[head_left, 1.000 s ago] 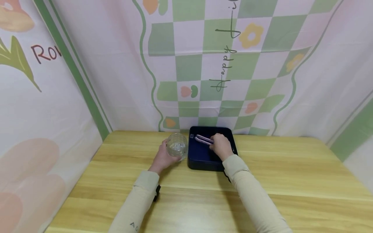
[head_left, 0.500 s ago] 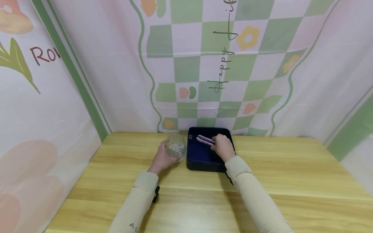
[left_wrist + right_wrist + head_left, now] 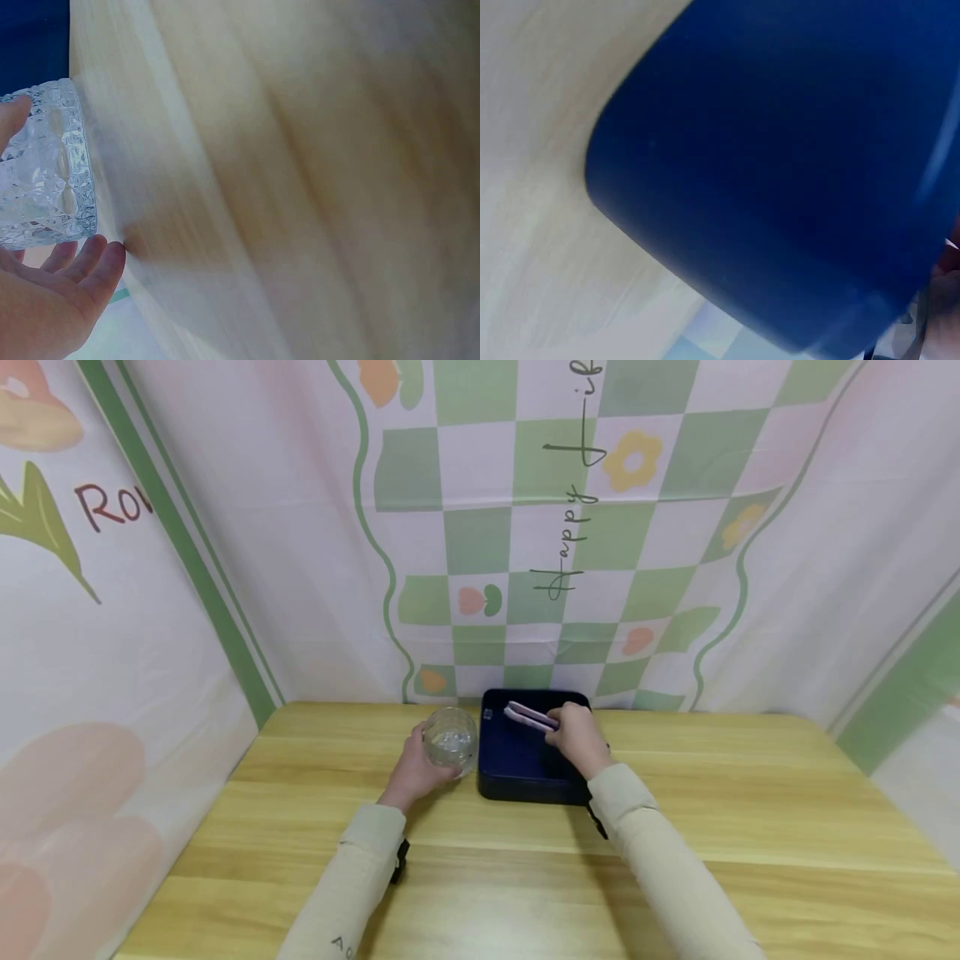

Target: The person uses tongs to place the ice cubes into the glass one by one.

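Observation:
My left hand (image 3: pixel 416 770) holds a clear patterned glass (image 3: pixel 452 745) by its side, just left of a dark blue tray (image 3: pixel 517 781). In the left wrist view the thumb lies along the cut-pattern glass (image 3: pixel 45 169), with the fingers of the left hand (image 3: pixel 52 300) under it. Over the tray, my right hand (image 3: pixel 581 737) grips pale pink tongs (image 3: pixel 529 717) that point left. The tongs' two arms come close together at the far left end. In the right wrist view the tray (image 3: pixel 765 150) hides most of the right hand (image 3: pixel 945 315).
A small greyish mark or item (image 3: pixel 488 714) shows in the tray's back left corner; too small to identify. The tray stands near the back edge of the wooden table (image 3: pixel 480 893). Behind it hangs a checkered, flowered cloth (image 3: pixel 555 543). Another printed cloth (image 3: pixel 90 677) hangs at left.
My right hand has shifted slightly right over the tray with the tongs. The left hand and the glass stay in place; the whole head view has shifted a little.

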Tool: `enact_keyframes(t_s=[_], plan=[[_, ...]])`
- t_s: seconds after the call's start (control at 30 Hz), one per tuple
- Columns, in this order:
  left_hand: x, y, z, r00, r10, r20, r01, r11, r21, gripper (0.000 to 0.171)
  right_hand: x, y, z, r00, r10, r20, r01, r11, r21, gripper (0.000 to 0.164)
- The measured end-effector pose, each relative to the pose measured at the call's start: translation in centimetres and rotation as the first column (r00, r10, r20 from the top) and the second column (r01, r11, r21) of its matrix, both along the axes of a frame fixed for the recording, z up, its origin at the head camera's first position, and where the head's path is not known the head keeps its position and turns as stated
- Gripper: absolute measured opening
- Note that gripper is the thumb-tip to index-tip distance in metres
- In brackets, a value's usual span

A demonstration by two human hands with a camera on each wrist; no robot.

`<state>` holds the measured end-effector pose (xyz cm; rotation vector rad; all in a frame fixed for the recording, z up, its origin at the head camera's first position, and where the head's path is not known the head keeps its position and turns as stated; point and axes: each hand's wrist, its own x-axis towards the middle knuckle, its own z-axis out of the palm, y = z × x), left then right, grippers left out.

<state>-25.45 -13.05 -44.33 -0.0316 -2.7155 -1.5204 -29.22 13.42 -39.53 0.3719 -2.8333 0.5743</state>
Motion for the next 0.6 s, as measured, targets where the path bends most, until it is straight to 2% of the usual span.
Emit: enact_keyframes(t_s=[0.13,0.4,0.6], plan=[[0.1,0.0,0.1,1.000,-0.002,-0.005,0.002,1.000,0.008,0.098,0.3,0.1,0.5,1.000,0.009,-0.025,-0.010,1.000,-0.021,0.030],[0.4,0.1,0.3,0.998,-0.006,-0.058,0.006,1.000,0.007,0.095,1.3,-0.3,1.8,0.994,0.045,-0.103,-0.051,0.998,-0.048,0.026],[0.2,0.1,0.1,1.000,0.003,-0.028,-0.002,1.000,0.024,0.097,2.4,-1.2,2.8,0.987,0.088,-0.134,-0.095,0.994,-0.051,0.024]])
